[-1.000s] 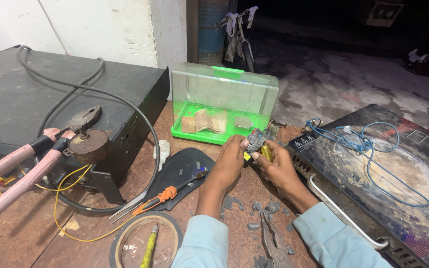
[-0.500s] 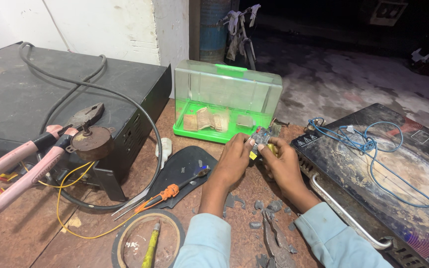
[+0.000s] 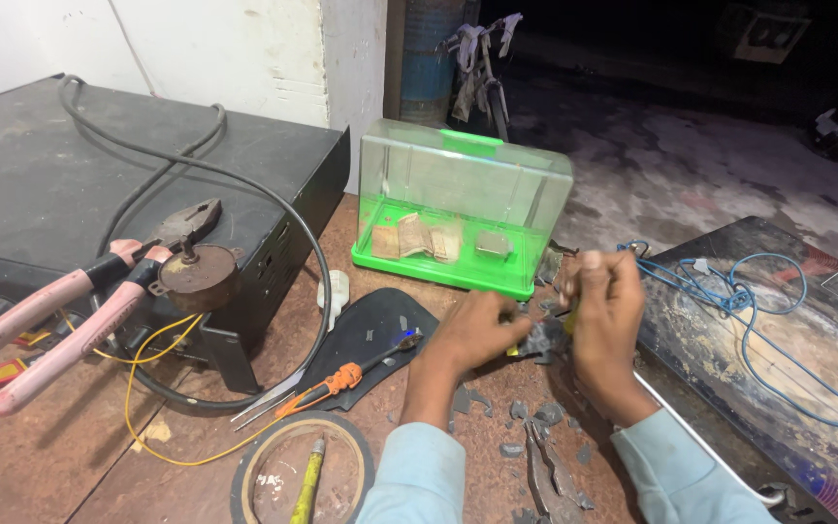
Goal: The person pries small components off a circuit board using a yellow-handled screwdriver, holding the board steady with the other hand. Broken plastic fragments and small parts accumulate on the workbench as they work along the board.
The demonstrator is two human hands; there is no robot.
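While both hands meet over the rusty workbench (image 3: 70,456), the left hand (image 3: 482,330) curls its fingers around a small dark part (image 3: 540,340) with a spot of yellow on it, and the right hand (image 3: 608,306) is closed in a pinch on the same part from the 3 o'clock side; motion blur hides exactly what the right fingertips grip. That part sits just at 6 o'clock of the green clear-lidded box (image 3: 463,209), which holds folded paper and a small block. At 9 o'clock of the left hand lie an orange-handled screwdriver (image 3: 341,376) on a black pad (image 3: 366,325), and farther that way pink-handled pliers (image 3: 60,311) resting against a round rusty motor (image 3: 196,277) on a black metal case (image 3: 41,184). At 3 o'clock of the right hand a dark glass cooktop (image 3: 710,359) carries loose blue wire (image 3: 758,311). At 7 o'clock a roll of black tape (image 3: 244,475) rings a yellow-green pen-shaped tool (image 3: 307,480), and grey fragments (image 3: 526,412) lie scattered between the sleeves.
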